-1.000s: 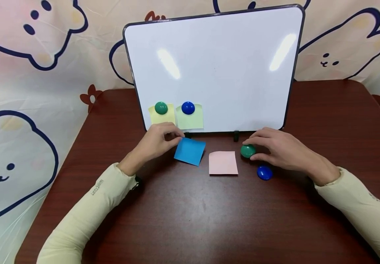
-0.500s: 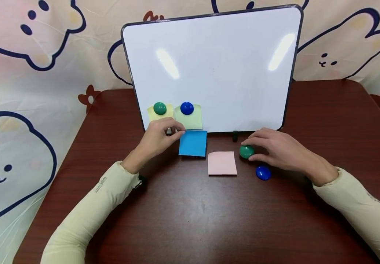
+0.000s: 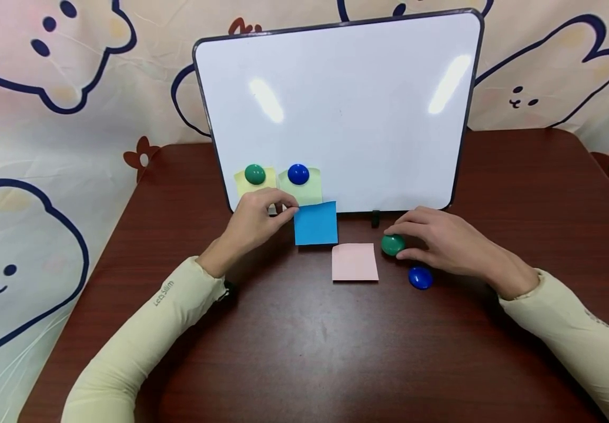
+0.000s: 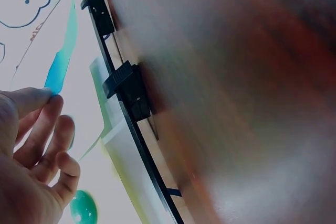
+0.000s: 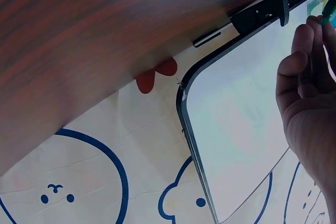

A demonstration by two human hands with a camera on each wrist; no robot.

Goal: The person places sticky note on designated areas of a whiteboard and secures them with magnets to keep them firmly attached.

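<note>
One blue note [image 3: 316,225] extends right from the left hand [image 3: 256,216] pinching its corner. Farther right, the right hand [image 3: 444,242] grips a green magnet [image 3: 391,245].

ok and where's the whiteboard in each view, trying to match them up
Head: whiteboard upper middle.
Left wrist: whiteboard along the left side, steeply angled, partly behind the left hand.
Right wrist: whiteboard right half, partly behind the right hand.
Shared landmark: the black clip at its bottom edge, the farther of two in left wrist, the nearer in right wrist.
</note>
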